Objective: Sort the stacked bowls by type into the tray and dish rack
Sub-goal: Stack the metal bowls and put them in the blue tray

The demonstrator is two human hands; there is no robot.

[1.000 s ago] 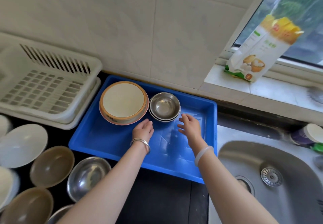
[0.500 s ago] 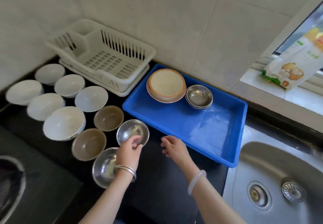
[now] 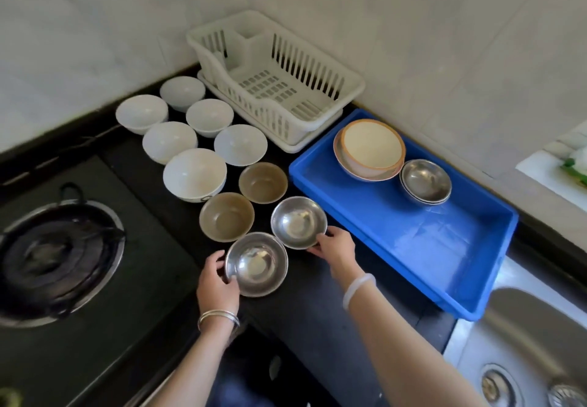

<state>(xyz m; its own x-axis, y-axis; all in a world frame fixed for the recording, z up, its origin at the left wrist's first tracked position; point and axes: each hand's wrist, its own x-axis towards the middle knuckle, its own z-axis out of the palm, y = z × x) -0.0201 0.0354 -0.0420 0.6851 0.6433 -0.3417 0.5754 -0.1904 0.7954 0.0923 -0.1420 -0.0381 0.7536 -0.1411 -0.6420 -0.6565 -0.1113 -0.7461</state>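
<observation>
While the fingertips of both hands are hidden under bowl rims, a grip can be read on each side. The left hand point(image 3: 217, 282) is curled round the left rim of the nearer steel bowl point(image 3: 256, 263), with the thumb laid over the edge. The right hand point(image 3: 336, 249) is pinched on the near right rim of the farther steel bowl point(image 3: 298, 222), its fingers tucked out of sight beneath. Whether either bowl is lifted off the black counter point(image 3: 317, 311) cannot be told. Both bowls are held mouth up and level, rims nearly touching, just left of the blue tray point(image 3: 413, 247); being round, no long axis is shown. The tray's long side is run from the dish rack point(image 3: 276, 79) at the far left towards the sink point(image 3: 540, 327), which is cut off at the lower right. In the tray's far corner a steel stack point(image 3: 425, 181) is set beside orange-rimmed bowls point(image 3: 370, 147); how many are nested in either cannot be counted. Two brown bowls point(image 3: 226, 216) and a cluster of white bowls point(image 3: 194, 173) are placed mouth up behind the held pair. The burner point(image 3: 57, 257) is cropped by the left edge.
</observation>
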